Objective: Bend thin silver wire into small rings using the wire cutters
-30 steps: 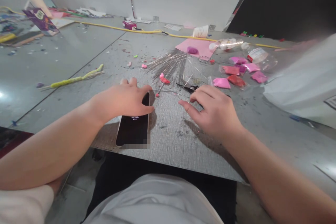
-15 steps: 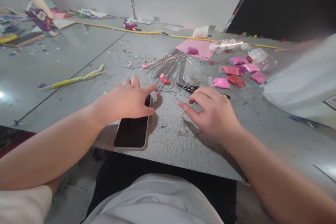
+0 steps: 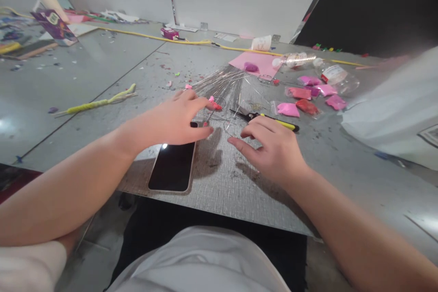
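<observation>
My left hand [image 3: 174,116] hovers over the upper end of a dark-screened phone [image 3: 172,169], thumb and forefinger spread with nothing between them. Its forefinger tip is close to a red lump of modelling clay [image 3: 216,106] with a pink bit on it. My right hand [image 3: 275,150] has loosely bent fingers, and a gap shows between thumb and forefinger. Just beyond it lie cutting pliers [image 3: 278,123] with black and yellow handles. A thin bent wire [image 3: 234,121] rests between the two hands. Farther off, a bundle of straight wires [image 3: 219,81] fans across the table.
Small bags of pink and red clay [image 3: 288,109] lie to the right, near clear plastic bottles [image 3: 335,75]. A pink sheet [image 3: 236,58] bears a purple lump [image 3: 251,67]. On the left is a yellow-green wrapped stick [image 3: 89,107]. A yellow cable [image 3: 143,35] crosses the back.
My left hand has shifted right, its thumb now stretched farther out toward the clay. My right hand has drawn slightly left and nearer, uncovering more of the pliers' yellow handle.
</observation>
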The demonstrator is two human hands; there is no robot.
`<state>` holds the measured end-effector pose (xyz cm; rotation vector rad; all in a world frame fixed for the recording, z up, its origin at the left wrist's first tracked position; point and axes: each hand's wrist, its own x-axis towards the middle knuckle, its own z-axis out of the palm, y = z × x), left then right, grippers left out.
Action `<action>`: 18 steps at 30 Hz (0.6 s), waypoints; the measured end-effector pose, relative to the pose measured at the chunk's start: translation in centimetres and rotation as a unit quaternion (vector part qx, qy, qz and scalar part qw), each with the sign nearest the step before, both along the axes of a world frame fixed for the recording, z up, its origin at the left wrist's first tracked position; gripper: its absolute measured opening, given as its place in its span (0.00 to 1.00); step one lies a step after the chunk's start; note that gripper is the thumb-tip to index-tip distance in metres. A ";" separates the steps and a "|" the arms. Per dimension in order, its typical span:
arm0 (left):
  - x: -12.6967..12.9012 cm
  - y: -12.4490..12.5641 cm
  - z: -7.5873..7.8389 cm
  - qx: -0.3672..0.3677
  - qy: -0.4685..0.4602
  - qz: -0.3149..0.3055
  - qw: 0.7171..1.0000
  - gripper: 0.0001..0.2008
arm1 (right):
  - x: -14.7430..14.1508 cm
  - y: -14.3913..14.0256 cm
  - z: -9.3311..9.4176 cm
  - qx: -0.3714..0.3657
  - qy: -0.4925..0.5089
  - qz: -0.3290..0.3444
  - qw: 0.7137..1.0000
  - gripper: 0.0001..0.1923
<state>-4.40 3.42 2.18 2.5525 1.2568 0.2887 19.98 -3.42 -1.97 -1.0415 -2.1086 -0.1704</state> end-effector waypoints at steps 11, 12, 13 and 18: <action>3.0 -0.5 -1.3 -0.319 -0.358 -0.064 0.875 0.08 | -0.3 -0.6 0.5 -0.041 0.063 0.046 0.996 0.09; 3.0 -0.5 -1.3 -0.314 -0.359 -0.070 0.876 0.08 | -0.4 -0.7 0.5 -0.074 0.096 0.041 0.992 0.08; 3.0 -0.5 -1.3 -0.305 -0.358 -0.076 0.879 0.08 | -0.4 -0.8 0.5 -0.111 0.136 0.035 0.984 0.08; 3.1 -1.0 -1.4 -0.205 -0.289 -0.113 0.928 0.08 | -0.6 -0.8 -0.1 -0.268 0.308 0.033 0.912 0.11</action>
